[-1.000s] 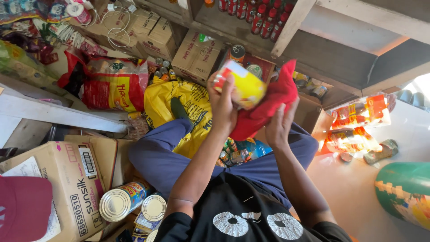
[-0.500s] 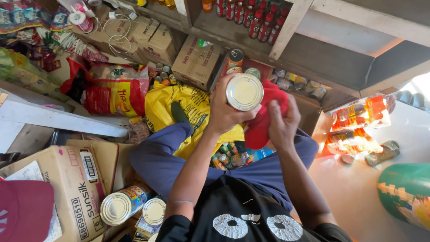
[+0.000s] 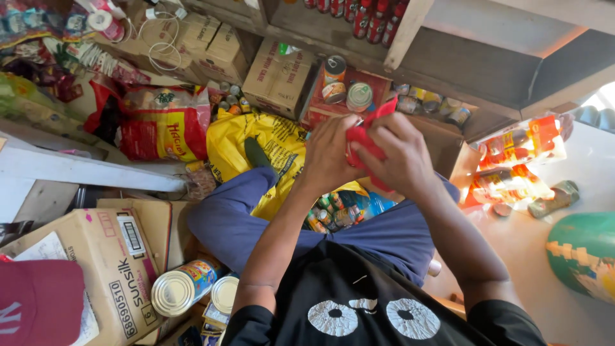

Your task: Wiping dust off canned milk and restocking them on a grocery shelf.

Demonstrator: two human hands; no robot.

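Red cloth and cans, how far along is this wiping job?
Seemingly done: three cans stand in the red box ahead. In hand: the left hand and right hand bunch the red cloth between them; anything wrapped inside is hidden. Left: two cans lie beside the left thigh, and smaller cans sit between the legs.

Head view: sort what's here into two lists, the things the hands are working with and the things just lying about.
In hand:
- red cloth, gripped by both the left hand and the right hand

Lying about:
- two tins by the left knee
- cardboard box beside them
- yellow sack
- red sack
- tins in the red tray
- green ball
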